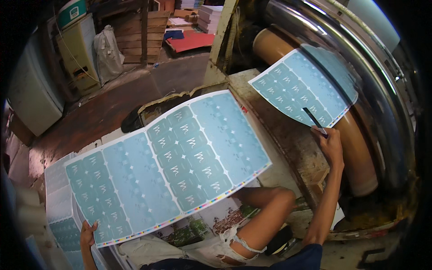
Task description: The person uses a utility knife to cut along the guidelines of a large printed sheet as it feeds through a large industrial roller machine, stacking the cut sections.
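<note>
A large printed sheet point(148, 166), banded in teal and light blue with white script marks, stretches over my lap and to the left. My left hand point(88, 233) is closed on its lower left edge, thumb on top. At the right, my right hand point(330, 143) grips a slim dark stick-like tool point(315, 118); its exact kind is unclear. The tool lies over the lower edge of a second printed sheet point(288, 87) of the same pattern. That sheet curves against the machine's rollers, and its far part shows through or beneath a glossy surface.
A shiny metal roller point(324, 33) and a brown roller point(360, 166) fill the right side. More printed sheets point(60, 198) lie under the left end of the large one. Farther back are a grey sack point(108, 51), a wooden pallet point(139, 38) and stacked paper point(209, 19).
</note>
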{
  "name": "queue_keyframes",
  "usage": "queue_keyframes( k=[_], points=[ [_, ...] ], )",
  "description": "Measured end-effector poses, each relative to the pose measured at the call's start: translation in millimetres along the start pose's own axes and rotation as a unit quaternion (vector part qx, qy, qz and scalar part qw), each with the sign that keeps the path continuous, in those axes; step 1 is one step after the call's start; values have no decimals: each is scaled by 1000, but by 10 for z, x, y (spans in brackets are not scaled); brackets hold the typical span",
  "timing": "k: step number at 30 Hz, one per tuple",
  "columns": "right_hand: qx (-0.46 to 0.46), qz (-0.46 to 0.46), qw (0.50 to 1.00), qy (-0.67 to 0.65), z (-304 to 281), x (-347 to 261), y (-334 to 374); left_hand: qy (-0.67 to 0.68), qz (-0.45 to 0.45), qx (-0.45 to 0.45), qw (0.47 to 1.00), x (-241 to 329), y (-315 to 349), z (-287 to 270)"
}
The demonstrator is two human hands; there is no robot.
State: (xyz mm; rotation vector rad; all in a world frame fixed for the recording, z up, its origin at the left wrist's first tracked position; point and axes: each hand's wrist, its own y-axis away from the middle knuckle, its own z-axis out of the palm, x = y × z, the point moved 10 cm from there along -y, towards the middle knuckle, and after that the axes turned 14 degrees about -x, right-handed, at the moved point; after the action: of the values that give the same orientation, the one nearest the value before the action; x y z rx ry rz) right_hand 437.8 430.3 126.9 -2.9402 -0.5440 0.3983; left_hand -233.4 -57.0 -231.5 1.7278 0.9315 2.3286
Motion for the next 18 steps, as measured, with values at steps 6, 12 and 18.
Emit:
queue_keyframes(
  k=[6,12,18],
  points=[
    [30,57,998,8,1323,-2364,755,-13,65,-42,997,-385,-1013,-2377],
    [53,80,995,-12,1497,-2921,934,-28,64,-21,997,-922,-1816,-2354],
    [47,110,993,-19,1361,-2635,926,26,40,2,999,-996,-2309,-1659]
  ],
)
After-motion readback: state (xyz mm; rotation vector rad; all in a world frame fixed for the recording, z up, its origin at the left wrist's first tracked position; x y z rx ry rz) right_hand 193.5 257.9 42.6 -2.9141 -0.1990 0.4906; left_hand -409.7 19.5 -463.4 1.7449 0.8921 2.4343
